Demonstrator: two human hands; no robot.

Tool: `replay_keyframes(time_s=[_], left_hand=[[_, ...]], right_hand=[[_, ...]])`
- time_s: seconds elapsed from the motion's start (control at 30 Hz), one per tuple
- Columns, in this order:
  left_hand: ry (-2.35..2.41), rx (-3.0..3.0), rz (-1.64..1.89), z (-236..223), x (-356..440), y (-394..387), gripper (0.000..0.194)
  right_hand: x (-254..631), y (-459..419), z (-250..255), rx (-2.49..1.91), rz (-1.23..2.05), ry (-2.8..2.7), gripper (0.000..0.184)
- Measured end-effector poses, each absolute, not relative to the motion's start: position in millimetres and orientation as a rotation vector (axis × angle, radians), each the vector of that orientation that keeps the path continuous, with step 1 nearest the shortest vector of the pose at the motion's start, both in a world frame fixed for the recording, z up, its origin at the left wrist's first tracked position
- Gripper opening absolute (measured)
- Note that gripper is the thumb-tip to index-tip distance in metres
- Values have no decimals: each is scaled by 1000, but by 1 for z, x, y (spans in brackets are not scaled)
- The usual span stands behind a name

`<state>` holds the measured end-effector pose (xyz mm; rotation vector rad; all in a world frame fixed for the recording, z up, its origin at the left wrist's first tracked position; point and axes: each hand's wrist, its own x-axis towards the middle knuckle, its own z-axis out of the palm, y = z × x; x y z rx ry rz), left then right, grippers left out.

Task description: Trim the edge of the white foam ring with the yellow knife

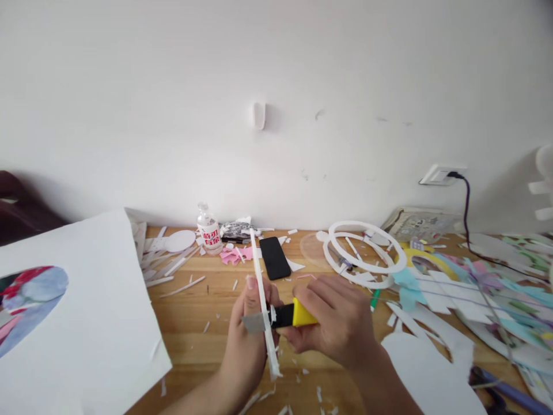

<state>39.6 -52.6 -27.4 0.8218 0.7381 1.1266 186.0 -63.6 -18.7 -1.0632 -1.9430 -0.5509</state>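
My left hand (pixel 247 337) grips a long thin white foam strip (pixel 261 288) that points away from me over the wooden desk (pixel 190 323). My right hand (pixel 337 323) holds a yellow and black utility knife (pixel 290 315). Its grey blade (pixel 254 323) crosses the strip near my left fingers. Small white offcuts lie on the desk below both hands.
A large white sheet (pixel 90 323) with an oval cut-out lies at the left. A black phone (pixel 274 257), a small bottle (pixel 209 232) and pink scraps sit near the wall. White foam rings (pixel 366 251), a green pen (pixel 375 300) and coloured paper cuttings crowd the right side.
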Motion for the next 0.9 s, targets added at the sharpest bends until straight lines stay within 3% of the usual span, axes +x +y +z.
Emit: replay_keyframes(time_s=[0.63, 0.9], left_hand=[[799, 925, 1035, -42, 42, -59, 53], [661, 928, 1033, -27, 33, -48, 34]], right_hand=[[233, -55, -20, -1223, -731, -1834, 31], [222, -64, -13, -1077, -550, -1938, 36]])
